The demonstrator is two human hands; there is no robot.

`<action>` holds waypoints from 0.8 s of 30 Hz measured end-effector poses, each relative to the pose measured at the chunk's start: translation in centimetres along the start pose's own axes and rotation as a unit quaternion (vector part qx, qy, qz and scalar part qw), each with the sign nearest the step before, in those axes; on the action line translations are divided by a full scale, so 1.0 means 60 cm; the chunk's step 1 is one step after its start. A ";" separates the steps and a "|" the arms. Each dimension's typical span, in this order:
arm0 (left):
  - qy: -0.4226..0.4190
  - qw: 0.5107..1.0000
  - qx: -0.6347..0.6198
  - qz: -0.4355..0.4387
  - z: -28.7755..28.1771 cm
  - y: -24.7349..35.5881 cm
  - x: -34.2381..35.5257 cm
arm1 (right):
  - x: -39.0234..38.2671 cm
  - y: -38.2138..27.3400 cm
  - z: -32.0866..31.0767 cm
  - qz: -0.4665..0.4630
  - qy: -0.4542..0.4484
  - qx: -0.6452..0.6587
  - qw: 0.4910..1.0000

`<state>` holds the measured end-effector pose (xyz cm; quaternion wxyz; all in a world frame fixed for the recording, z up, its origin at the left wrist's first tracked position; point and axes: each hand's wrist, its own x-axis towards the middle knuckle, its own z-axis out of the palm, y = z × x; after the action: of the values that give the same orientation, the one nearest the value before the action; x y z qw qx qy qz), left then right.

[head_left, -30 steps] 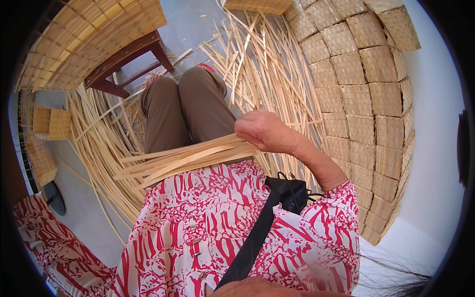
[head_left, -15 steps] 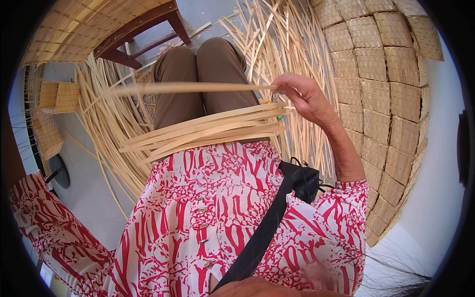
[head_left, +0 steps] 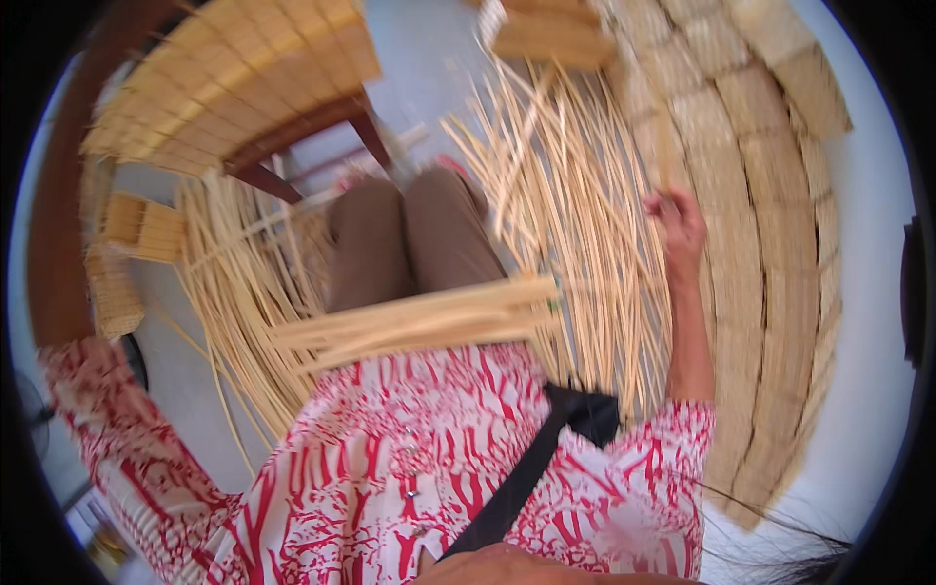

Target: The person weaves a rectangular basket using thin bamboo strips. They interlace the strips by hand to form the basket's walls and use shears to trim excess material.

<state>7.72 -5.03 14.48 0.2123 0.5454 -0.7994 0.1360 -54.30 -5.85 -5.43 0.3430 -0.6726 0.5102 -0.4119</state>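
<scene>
A blurred strip (head_left: 665, 146) rises from the right hand (head_left: 682, 229), whose fingers (head_left: 686, 203) pinch its lower end, over the basket stack (head_left: 775, 195). A bundle (head_left: 419, 317) of strips lies across the lap. The left forearm (head_left: 63, 253) reaches up beside the woven piece (head_left: 253, 83); whether the left fingers grasp anything, I cannot tell.

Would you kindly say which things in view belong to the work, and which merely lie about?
Apparently in use:
thin pale strip, in the right hand
flat pale strips, across the lap
perhaps the large yellowish woven panel

Apparently lying about:
stacked rectangular tan woven pieces, right
small tan woven boxes, left
</scene>
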 end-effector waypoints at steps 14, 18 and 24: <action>-0.004 0.984 0.148 0.094 0.041 0.044 -0.030 | 0.263 -0.409 0.265 -0.378 -0.182 0.047 0.907; 0.020 0.987 0.118 0.105 0.051 0.051 -0.046 | 0.298 -0.463 0.360 -0.407 -0.233 0.037 0.882; 0.012 0.984 0.141 0.109 0.056 0.121 -0.051 | 0.325 -0.507 0.448 -0.475 -0.258 -0.022 0.841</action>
<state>1.31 -1.39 10.16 0.1269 0.4779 -0.8243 0.2759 -15.01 -16.23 13.92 0.2094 -0.9218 0.0309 -0.3247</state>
